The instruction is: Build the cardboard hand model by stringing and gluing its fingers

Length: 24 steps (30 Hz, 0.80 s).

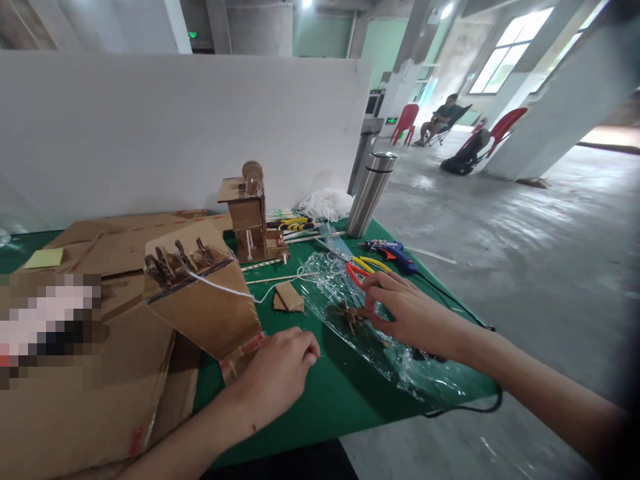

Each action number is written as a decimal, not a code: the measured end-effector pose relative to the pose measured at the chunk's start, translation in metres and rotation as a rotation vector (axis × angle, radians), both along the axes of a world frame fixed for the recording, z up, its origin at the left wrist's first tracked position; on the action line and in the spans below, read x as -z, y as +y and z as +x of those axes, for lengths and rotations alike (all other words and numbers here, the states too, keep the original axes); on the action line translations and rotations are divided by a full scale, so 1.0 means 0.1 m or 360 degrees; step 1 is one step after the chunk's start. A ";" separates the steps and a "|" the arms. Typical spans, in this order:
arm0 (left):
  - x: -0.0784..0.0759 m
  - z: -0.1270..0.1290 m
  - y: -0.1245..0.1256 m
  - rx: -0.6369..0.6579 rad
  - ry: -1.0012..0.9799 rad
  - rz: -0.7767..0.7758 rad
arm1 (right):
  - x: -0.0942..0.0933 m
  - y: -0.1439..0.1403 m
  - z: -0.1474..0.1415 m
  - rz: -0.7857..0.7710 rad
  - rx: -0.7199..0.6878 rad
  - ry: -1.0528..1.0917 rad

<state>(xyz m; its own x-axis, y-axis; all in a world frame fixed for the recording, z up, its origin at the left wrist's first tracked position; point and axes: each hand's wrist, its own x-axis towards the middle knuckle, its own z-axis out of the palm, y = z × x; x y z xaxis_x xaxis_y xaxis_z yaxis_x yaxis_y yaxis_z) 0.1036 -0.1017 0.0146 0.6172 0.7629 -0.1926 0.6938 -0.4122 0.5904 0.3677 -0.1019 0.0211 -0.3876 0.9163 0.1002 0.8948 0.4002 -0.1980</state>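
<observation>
My right hand (400,310) reaches over a clear plastic sheet (330,307) on the green table, thumb and fingers closed in a pinch at a small pile of thin brown cardboard scraps (351,316). One scrap appears to be between the fingertips. My left hand (283,367) is curled closed above the table edge, beside a cardboard box piece (210,310); anything inside its fingers is hidden. A white string (225,285) runs from the ridged cardboard tabs on that piece across the table. Two small cardboard pieces (289,297) lie between the hands.
Scissors with red handles (354,272), yellow-handled pliers (373,265) and a blue glue gun (390,253) lie beyond my right hand. A steel flask (371,197) and a cardboard tower (249,220) stand at the back. Large cardboard sheets (100,407) cover the left side.
</observation>
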 end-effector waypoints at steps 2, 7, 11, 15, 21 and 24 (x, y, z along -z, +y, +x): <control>-0.10 0.08 0.08 -0.0036 -0.0159 0.0041 | -0.02 -0.01 0.00 -0.0004 0.0000 -0.0002; -0.25 0.43 0.41 -0.0034 -0.0422 0.0110 | -0.13 -0.09 -0.10 -0.0124 -0.0058 -0.0061; -0.19 0.72 0.64 -0.0012 -0.0509 0.0108 | -0.17 -0.20 -0.29 -0.0272 -0.0210 -0.0147; -0.10 0.84 0.72 0.0041 -0.0465 0.0124 | -0.06 -0.27 -0.54 -0.0181 -0.0453 -0.0214; -0.06 0.76 0.68 0.0049 -0.0490 0.0169 | 0.19 -0.20 -0.77 0.0029 -0.0601 -0.0391; -0.02 0.71 0.68 0.0032 -0.0577 0.0147 | 0.25 -0.15 -0.80 -0.0005 -0.0639 -0.0417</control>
<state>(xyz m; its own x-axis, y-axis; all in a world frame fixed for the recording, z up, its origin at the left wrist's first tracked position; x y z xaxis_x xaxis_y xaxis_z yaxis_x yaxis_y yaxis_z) 0.1747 -0.0339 0.0161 0.6477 0.7539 0.1104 0.4378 -0.4868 0.7559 0.2879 -0.1172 -0.0040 -0.7230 0.6890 -0.0507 0.6894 0.7243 0.0120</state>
